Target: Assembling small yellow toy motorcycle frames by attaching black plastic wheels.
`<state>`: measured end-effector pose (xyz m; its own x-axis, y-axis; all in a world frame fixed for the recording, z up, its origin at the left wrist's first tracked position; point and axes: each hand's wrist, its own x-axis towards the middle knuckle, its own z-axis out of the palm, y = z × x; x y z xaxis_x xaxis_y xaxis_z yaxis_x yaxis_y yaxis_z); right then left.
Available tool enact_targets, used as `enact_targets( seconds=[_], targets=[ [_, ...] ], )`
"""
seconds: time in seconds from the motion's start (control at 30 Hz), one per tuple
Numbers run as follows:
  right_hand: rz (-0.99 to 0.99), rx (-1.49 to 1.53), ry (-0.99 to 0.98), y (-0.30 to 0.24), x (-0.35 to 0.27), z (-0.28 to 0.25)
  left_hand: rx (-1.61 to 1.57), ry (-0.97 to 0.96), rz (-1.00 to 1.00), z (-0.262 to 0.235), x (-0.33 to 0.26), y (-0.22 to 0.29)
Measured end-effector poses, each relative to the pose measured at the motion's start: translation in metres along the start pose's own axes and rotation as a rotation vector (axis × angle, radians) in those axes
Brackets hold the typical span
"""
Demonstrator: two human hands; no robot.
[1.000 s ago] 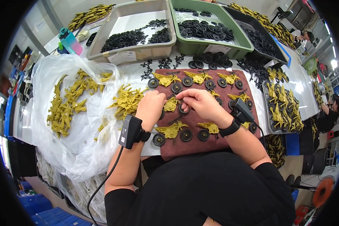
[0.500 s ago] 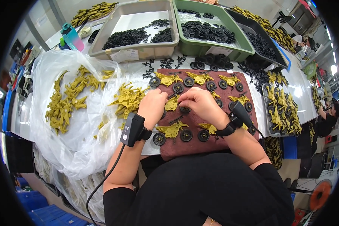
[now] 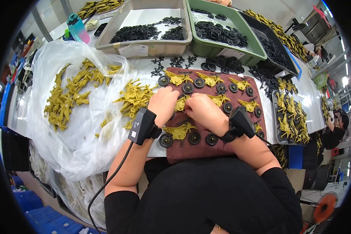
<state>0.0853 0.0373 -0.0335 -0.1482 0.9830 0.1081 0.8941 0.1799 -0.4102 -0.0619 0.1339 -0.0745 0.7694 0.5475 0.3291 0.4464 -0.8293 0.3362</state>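
On a maroon cloth mat point(image 3: 226, 150), yellow toy motorcycles with black wheels lie in rows. Between my two hands sits one yellow toy motorcycle point(image 3: 181, 103) of the middle row, partly covered by my fingers. My left hand point(image 3: 163, 104) is closed at its left end, fingers curled around it. My right hand point(image 3: 206, 112) is closed in a pinch against its right side; whatever the fingertips hold is hidden. Just nearer to me lies another toy motorcycle point(image 3: 179, 132) with two wheels. Black wrist devices with cables sit on both my wrists.
To the left, a clear plastic bag point(image 3: 43, 97) holds yellow bodies, with a loose pile point(image 3: 134, 97) beside it. At the back stand a beige bin point(image 3: 152, 50) and a green bin point(image 3: 257, 54) of black parts. On the right is a tray point(image 3: 279, 117) of yellow pieces.
My right hand has shifted slightly down and turned, its fingertips now hidden against the motorcycle. My left hand stays beside it. The whole view has shifted a little.
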Motion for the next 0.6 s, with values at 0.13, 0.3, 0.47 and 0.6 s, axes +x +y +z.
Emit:
enact_targets(
  seconds=[0.13,0.3,0.47,0.6],
  targets=[
    [0.034,-0.061,0.015,-0.003,0.0,0.008,-0.004,0.035,0.025,0.002,0.002,0.001],
    [0.082,-0.142,-0.009,-0.01,0.005,0.014,0.011,0.016,-0.01,0.0,0.003,0.003],
    [0.23,-0.044,-0.024,-0.013,0.01,0.011,0.061,-0.012,-0.021,-0.003,0.006,0.008],
    [0.299,-0.01,-0.067,-0.017,0.013,0.011,0.029,-0.022,-0.009,-0.001,0.007,0.007]
  ],
)
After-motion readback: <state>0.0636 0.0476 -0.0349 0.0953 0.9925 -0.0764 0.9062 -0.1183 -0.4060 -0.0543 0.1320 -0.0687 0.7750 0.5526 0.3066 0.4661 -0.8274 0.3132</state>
